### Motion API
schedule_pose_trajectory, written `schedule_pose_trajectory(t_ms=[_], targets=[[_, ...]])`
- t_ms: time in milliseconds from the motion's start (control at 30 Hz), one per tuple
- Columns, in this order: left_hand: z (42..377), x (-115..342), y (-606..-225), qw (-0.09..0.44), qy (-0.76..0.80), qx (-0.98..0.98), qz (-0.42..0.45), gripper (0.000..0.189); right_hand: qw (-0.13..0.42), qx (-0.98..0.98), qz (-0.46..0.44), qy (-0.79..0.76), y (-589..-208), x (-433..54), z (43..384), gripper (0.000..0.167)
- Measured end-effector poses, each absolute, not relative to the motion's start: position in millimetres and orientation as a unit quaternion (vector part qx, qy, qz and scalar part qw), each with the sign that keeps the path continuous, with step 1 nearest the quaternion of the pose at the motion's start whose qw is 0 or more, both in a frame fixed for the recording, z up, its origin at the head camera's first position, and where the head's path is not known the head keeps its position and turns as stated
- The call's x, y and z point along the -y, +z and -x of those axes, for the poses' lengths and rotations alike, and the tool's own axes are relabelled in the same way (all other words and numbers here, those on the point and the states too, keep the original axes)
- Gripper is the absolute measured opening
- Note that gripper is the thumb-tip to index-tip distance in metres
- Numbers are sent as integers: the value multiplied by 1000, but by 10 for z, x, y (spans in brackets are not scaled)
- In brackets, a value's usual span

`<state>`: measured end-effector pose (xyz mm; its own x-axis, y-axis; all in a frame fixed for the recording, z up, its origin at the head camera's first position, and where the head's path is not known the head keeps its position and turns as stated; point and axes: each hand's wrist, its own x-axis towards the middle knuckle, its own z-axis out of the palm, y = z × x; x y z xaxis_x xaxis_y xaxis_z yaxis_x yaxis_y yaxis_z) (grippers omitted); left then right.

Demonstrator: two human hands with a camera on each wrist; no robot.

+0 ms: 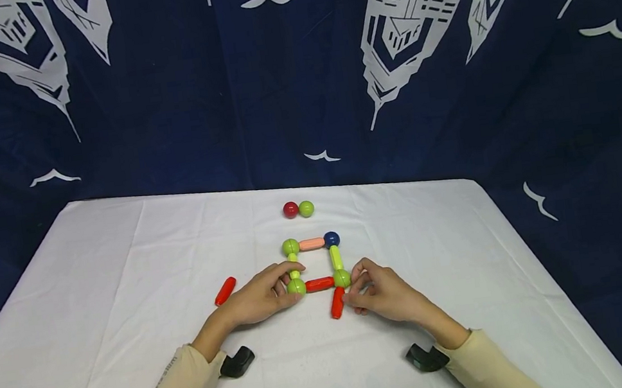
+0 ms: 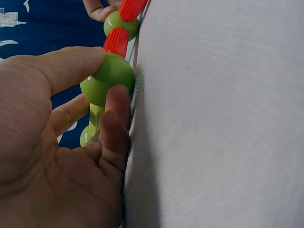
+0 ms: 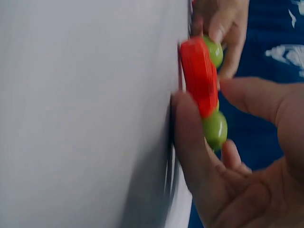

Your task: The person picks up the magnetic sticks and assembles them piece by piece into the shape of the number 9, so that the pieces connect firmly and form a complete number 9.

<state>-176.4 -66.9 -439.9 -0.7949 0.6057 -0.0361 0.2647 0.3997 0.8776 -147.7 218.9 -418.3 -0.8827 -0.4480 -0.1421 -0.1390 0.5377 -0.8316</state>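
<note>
A closed four-sided frame of balls and sticks lies on the white table. My left hand [image 1: 262, 296] pinches its near-left green ball [image 2: 109, 78] between thumb and fingers. Attached to that ball is a red stick [image 1: 319, 284], leading to the near-right green ball [image 1: 342, 278]. A second red stick [image 1: 338, 303] sticks out from this ball toward me. Beside it is my right hand [image 1: 384, 292], thumb close to the stick and fingers bent near the ball. In the right wrist view, thumb and finger stand apart around the blurred stick; contact is hard to tell.
Farther back, a pink stick [image 1: 311, 244] joins another green ball [image 1: 291, 246] and a blue ball [image 1: 331, 239]. A loose red ball [image 1: 290, 209] and green ball [image 1: 306, 209] lie behind the frame. One loose red stick [image 1: 225, 291] lies by my left hand.
</note>
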Motion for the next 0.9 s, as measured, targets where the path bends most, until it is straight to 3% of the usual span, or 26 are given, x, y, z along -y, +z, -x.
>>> schedule_pose_trajectory(t_ms=[200,367,900], targets=[[1777,662,-4403,177,477,-818,-267,48,108,-913,138,-368,-4170,-1997,1413,46],[1773,647,-4390,178,473,-822,-264,48,86,-932,102,-336,-4166,-1914,1404,48],[1769,677,-4387,180,478,-818,-264,48,152,-904,127,-379,-4076,-2054,1501,31]])
